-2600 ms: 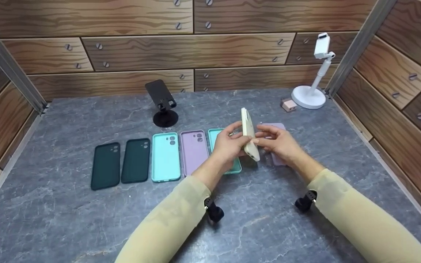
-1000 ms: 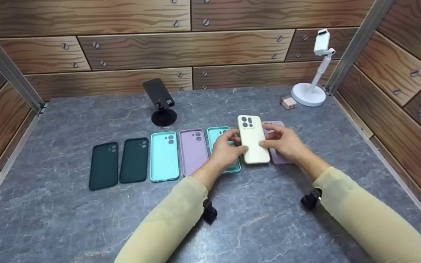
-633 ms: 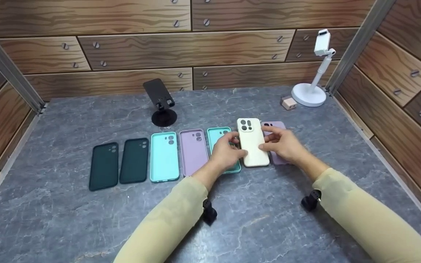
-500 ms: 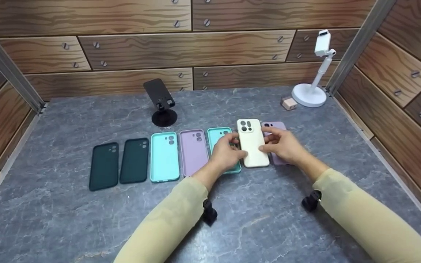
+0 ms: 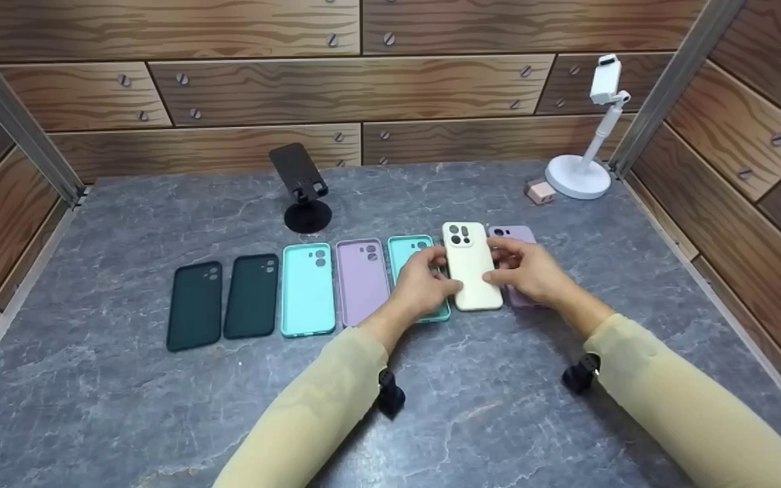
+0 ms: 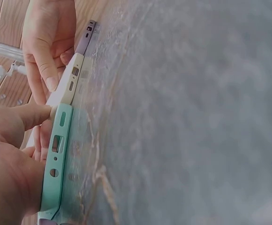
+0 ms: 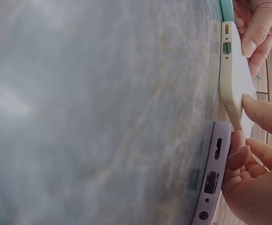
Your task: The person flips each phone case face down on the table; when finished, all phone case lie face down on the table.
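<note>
Both L hand (image 5: 419,283) & R hand (image 5: 531,272) pinch cream case (image 5: 474,270) by its long edges.
Thumbs on its face, fingers curled at sides: prob. steadies it evenly. Case is low at table (image 5: 472,407), btwn nearer teal case (image 5: 401,252) & R-hand-side purple case (image 5: 521,234); can't tell if fully resting. Tight gaps prob. explain high edge hold.

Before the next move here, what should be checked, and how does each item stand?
1. Left hand holding the cream case by its left edge: ok.
2. Right hand holding its right edge: ok.
3. Same side up as the teal case beside it: not ok; cream shows its back, teal its inside.
4. Nothing inside the cream case: cannot tell; its inside is hidden.
5. Black stand and white stand clear of both hands: ok.
</note>
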`<state>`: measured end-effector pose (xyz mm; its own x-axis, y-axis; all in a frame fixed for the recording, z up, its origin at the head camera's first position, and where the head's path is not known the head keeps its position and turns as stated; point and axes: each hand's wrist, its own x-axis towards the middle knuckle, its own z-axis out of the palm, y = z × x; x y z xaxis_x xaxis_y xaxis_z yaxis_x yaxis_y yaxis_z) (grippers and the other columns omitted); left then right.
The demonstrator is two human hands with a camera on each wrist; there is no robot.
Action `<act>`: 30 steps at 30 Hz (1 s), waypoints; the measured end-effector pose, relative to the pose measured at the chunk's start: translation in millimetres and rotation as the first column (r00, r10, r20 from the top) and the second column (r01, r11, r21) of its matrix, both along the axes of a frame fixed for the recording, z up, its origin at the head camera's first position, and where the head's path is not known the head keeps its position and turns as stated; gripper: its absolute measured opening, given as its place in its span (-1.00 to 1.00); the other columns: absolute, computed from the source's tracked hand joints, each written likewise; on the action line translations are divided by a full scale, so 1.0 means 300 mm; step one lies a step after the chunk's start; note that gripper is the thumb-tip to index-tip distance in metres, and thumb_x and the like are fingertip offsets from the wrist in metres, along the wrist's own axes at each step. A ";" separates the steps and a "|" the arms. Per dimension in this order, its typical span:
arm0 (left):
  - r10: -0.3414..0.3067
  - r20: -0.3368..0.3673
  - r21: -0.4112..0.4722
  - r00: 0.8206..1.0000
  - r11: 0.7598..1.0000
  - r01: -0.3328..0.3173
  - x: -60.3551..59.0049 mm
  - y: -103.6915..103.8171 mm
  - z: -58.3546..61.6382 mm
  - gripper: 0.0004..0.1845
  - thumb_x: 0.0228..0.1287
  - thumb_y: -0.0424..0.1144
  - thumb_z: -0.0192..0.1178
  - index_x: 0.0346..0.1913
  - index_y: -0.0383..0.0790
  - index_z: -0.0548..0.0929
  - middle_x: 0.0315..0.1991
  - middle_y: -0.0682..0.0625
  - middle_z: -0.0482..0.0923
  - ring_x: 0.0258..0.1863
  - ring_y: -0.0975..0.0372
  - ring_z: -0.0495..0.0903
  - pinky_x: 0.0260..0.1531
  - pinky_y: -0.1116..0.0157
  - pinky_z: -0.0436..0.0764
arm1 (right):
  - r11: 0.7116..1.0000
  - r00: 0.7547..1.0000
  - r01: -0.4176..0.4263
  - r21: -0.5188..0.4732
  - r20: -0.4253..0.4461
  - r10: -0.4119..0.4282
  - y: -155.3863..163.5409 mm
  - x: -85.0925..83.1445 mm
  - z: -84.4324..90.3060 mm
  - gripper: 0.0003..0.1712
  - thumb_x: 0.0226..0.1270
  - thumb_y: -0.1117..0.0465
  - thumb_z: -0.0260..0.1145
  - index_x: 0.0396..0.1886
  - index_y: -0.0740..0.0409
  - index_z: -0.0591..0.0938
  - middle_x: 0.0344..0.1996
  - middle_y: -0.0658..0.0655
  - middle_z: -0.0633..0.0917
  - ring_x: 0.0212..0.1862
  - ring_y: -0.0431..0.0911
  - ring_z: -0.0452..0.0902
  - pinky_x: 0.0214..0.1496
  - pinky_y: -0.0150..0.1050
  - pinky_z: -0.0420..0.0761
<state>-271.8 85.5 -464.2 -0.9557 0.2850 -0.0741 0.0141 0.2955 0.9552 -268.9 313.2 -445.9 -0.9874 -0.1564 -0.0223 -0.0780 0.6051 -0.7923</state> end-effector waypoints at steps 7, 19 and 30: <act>-0.014 -0.019 -0.024 1.000 1.000 0.013 -0.003 0.002 -0.001 -0.33 0.29 -0.42 0.47 0.45 -0.32 0.50 0.15 -0.05 0.56 -0.15 0.28 0.55 -0.14 0.40 0.59 | 1.000 1.000 0.002 0.003 -0.005 -0.002 0.002 -0.001 -0.003 -0.19 0.31 0.31 0.56 0.50 0.40 0.46 0.10 0.40 0.70 -0.09 -0.06 0.59 -0.12 -0.44 0.55; -0.058 -0.114 -0.166 0.992 0.985 0.038 -0.003 0.007 -0.008 -0.34 0.26 -0.36 0.51 0.43 -0.28 0.57 0.21 -0.09 0.57 0.11 0.17 0.57 0.26 0.30 0.50 | 0.999 1.000 -0.010 0.051 -0.025 0.011 0.003 -0.003 -0.013 -0.20 0.25 0.36 0.56 0.46 0.43 0.49 0.16 0.40 0.68 -0.11 -0.07 0.56 -0.13 -0.41 0.53; -0.021 -0.047 -0.121 0.999 0.993 0.015 -0.015 0.009 -0.003 -0.33 0.23 -0.39 0.50 0.42 -0.23 0.58 0.23 -0.07 0.61 0.29 0.14 0.53 0.40 0.26 0.41 | 0.994 1.000 -0.002 0.106 -0.024 0.004 -0.005 -0.008 -0.014 -0.24 0.27 0.35 0.55 0.44 0.41 0.51 0.14 0.36 0.68 -0.08 0.00 0.57 -0.09 -0.33 0.52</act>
